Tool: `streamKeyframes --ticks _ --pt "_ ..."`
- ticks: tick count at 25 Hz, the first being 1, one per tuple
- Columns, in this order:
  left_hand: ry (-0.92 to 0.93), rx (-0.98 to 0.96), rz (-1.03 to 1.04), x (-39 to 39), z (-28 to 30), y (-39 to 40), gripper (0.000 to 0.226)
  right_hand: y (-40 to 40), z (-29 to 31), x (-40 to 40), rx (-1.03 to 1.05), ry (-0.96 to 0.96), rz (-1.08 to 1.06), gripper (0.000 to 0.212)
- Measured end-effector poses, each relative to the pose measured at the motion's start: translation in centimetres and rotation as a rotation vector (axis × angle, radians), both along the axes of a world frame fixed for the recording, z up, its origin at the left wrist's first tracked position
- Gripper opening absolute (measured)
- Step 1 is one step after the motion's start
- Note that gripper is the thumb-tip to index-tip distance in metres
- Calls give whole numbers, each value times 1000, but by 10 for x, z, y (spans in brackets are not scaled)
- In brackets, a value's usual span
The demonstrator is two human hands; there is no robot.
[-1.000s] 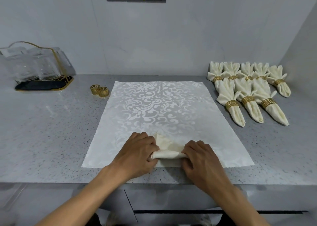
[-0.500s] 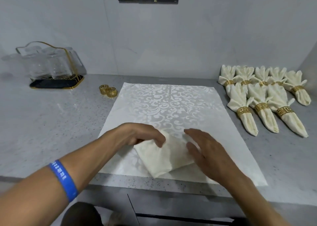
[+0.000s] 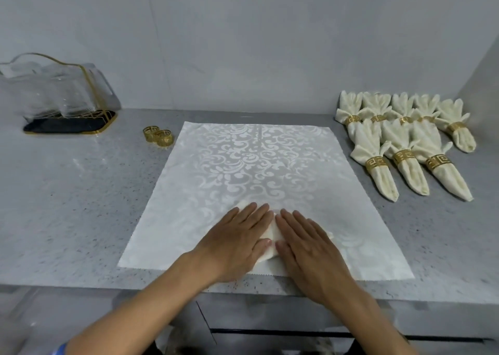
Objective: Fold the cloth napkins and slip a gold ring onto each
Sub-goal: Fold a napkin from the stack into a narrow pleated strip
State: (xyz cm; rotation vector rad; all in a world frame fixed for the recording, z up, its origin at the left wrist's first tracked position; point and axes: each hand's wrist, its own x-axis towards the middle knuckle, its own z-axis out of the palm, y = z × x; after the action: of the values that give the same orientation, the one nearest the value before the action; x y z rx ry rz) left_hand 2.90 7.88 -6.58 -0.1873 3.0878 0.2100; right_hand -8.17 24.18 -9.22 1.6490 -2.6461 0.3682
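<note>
Two flat surfaces first: grey speckled counter [image 3: 67,206], and on it a white damask placemat [image 3: 256,165] spread square to the near edge. Back left, a clear gold-rimmed holder [image 3: 54,90] on a dark gold-edged tray [image 3: 70,125], packed with what look like clear glasses, too blurred to count. Back right, eight finished napkins [image 3: 399,144] in two rows, each already cinched in a gold band, tips fanned toward the wall. On the near part of the placemat, a cream napkin [image 3: 271,236], folded small and almost wholly covered. Pressed flat on it, side by side, left hand [image 3: 237,241] and right hand [image 3: 310,246], fingers straight and spread, gripping nothing, index fingers nearly touching. Just beside the placemat's far left corner, two loose gold rings [image 3: 158,137], touching each other, well apart from both hands.
</note>
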Motion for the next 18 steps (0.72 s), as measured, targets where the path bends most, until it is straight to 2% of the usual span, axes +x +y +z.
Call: streamKeyframes --ticks 2,3,5,7,9,14,18 --pt "21 40 48 2 -22 -8 63 17 0 -13 39 0 -80 73" --pt "47 36 49 3 -25 -11 64 25 2 -16 50 64 -124 72" --pt "96 30 32 3 -27 -12 64 22 13 -4 27 151 -129 63" --pt "119 32 15 1 -29 -13 62 1 16 18 -64 56 23 56" --pt "126 33 15 1 -31 -13 62 -12 11 32 -65 -79 65 56" --pt "119 41 50 2 -27 -11 76 18 -1 5 -136 69 -94 50" --pt "109 52 61 3 -27 -10 75 12 13 -8 -180 90 99 30"
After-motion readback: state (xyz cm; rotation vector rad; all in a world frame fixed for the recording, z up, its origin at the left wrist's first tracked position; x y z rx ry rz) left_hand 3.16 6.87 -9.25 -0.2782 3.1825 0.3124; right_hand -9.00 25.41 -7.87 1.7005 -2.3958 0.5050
